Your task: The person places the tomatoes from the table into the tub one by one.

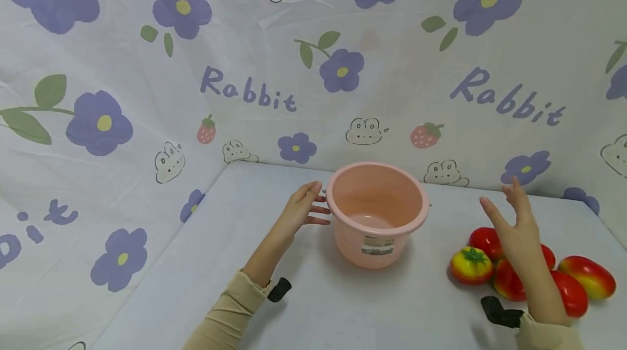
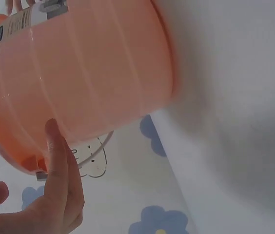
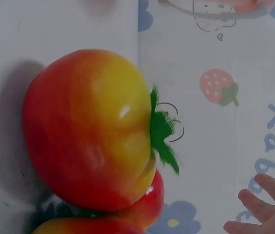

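A pink plastic bucket point(image 1: 350, 238) stands upright on the white table, a paper label on its front. My left hand point(image 1: 299, 209) is at its left side, fingers stretched out by the rim; whether they touch it I cannot tell. The left wrist view shows those fingertips point(image 2: 52, 129) beside the bucket wall point(image 2: 103, 63) and its thin handle. My right hand point(image 1: 520, 233) is raised over a group of red and yellow tomatoes, fingers spread, holding nothing. Nearest the bucket in that group is a yellow-red tomato point(image 1: 471, 266) with a green top, large in the right wrist view.
Several other tomatoes lie close together on the right, among them a long red-yellow one point(image 1: 588, 276); my right forearm partly covers the group. A white cloth point(image 1: 382, 94) printed with flowers and rabbits hangs behind the table and on its left side.
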A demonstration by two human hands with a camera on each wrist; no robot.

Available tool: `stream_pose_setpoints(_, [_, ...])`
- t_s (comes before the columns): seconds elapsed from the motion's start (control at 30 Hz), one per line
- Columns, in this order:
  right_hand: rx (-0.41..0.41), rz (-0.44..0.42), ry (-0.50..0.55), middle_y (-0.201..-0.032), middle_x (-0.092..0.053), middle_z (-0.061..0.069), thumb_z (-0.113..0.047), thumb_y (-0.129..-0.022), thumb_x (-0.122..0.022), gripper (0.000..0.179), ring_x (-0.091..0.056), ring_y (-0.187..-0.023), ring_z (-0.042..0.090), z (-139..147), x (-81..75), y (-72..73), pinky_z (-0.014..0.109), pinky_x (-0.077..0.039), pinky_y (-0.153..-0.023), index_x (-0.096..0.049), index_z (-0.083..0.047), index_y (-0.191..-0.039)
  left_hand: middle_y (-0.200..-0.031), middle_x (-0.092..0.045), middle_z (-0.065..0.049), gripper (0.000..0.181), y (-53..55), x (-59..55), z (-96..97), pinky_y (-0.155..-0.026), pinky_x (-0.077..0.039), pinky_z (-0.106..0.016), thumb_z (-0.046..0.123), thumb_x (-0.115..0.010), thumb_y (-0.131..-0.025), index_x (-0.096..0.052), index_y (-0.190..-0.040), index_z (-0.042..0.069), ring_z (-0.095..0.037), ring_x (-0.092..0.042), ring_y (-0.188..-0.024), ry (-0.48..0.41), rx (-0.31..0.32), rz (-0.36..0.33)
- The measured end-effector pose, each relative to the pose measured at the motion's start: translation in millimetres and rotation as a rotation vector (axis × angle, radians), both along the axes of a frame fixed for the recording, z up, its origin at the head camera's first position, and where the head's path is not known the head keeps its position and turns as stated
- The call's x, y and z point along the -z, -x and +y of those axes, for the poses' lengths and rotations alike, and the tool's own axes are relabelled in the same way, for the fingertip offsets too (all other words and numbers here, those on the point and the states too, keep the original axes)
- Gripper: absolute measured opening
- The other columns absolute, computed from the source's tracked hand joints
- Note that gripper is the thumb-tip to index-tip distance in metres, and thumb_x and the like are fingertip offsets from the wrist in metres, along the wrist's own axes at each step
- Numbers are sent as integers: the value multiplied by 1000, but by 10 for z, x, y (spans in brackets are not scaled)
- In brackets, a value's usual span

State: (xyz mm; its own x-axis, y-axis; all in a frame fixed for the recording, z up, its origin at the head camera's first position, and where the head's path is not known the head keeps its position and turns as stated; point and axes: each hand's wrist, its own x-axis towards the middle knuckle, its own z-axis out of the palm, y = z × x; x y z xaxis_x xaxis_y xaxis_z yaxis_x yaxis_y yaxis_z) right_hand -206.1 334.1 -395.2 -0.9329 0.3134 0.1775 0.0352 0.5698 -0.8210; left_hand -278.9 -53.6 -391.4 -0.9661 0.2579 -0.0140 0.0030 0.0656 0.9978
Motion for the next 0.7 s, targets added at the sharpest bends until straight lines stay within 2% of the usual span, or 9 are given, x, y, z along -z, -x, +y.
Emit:
stream_pose_setpoints(0.23, [52, -6, 61, -165, -7, 13, -49, -97, -48, 82, 1, -151, 42, 153, 71, -85, 80, -9, -106, 10, -40, -154, -127, -57, -25, 61, -40, 9, 14, -78, -62, -39, 41, -42, -104, -29, -150, 4, -29, -70, -97, -31, 3, -25])
stream_pose_setpoints(0.37, [79, -15, 78, -165, -6, 12, -50, -97, -49, 82, 3, -151, 40, 251, 117, -156, 79, -7, -107, 10, -42, -153, -127, -57, -23, 62, -71, 16, 19, -79, -62, -39, 41, -44, -103, -28, -151, 6, -27, -70, -97, -41, 4, -33])
stream_pose_setpoints(0.5, [123, -23, 92, -165, -4, 11, -48, -97, -49, 82, 5, -152, 38, 362, 154, -230, 77, -4, -109, 10, -42, -153, -127, -57, -24, 62, -103, 17, 25, -79, -62, -40, 39, -47, -102, -28, -152, 7, -31, -69, -100, -63, 10, -36])
stream_pose_setpoints(0.6, [185, -28, 107, -165, -6, 6, -47, -97, -51, 82, 6, -153, 33, 457, 181, -266, 72, -2, -114, 9, -41, -153, -126, -57, -25, 60, -130, 10, 27, -79, -62, -40, 37, -48, -102, -28, -151, 9, -35, -68, -103, -80, 13, -38])
stream_pose_setpoints(0.7, [274, -30, 128, -165, -9, 0, -46, -96, -52, 82, 4, -154, 25, 551, 215, -282, 65, -2, -119, 5, -40, -154, -126, -59, -26, 60, -140, 12, 26, -79, -62, -40, 35, -51, -101, -29, -151, 10, -32, -68, -99, -89, 12, -37])
